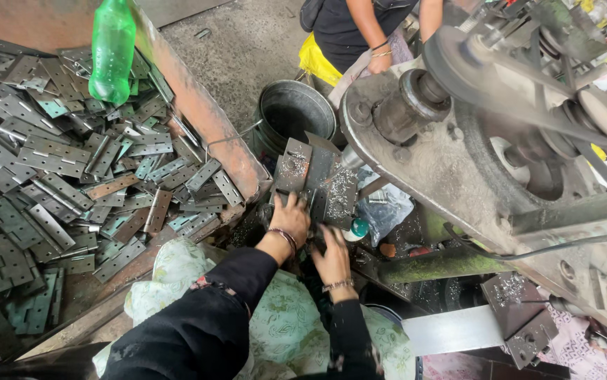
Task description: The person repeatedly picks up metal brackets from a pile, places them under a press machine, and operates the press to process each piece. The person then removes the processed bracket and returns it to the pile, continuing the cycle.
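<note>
My hands at the press, hinges piled in the tray.
Head view: a green bottle (pixel 112 49) stands at the tray's (pixel 198 105) far rim. My left hand (pixel 291 219) and right hand (pixel 331 255) curl loosely on hinge plates (pixel 315 181) just past the tray's near corner; grip unclear.

Grey concrete floor (pixel 236 42), rusty tray edge (pixel 205 112), daylight from above.

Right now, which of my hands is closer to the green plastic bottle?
Left. The left hand lies on the bottle's side of the hinge plates; the right hand sits farther right and lower.
</note>
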